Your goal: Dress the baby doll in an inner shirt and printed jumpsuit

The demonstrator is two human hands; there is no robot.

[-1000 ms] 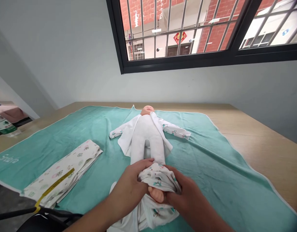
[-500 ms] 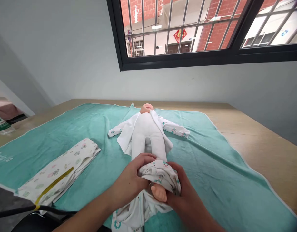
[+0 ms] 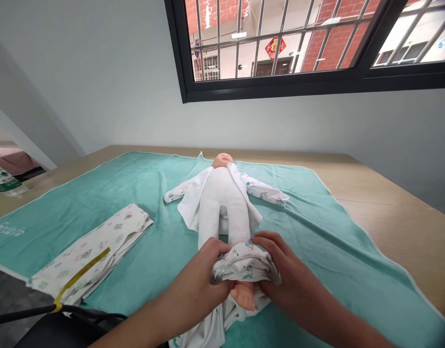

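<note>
A baby doll (image 3: 225,191) lies on its back, its head toward the wall, in an open white jacket with patterned sleeves. My left hand (image 3: 209,270) and my right hand (image 3: 280,270) grip the two sides of a bunched leg of patterned baby pants (image 3: 246,261). The gathered cloth surrounds the doll's lower leg on the right, and a bare foot (image 3: 244,295) sticks out below it, between my thumbs. The rest of the pants trails toward me, partly behind my left forearm. The doll's other foot is hidden behind my left hand.
Under the doll a green blanket (image 3: 316,251) covers much of the wooden table (image 3: 399,212). Folded patterned cloth (image 3: 95,246) lies at left, a yellow strip and black cable (image 3: 22,315) in front of it. A bottle (image 3: 5,179) stands far left. A barred window is above.
The bunched pants leg has slid further up, so more of the doll's foot shows below it. Both hands have shifted slightly right in view, and the camera has tilted a little.
</note>
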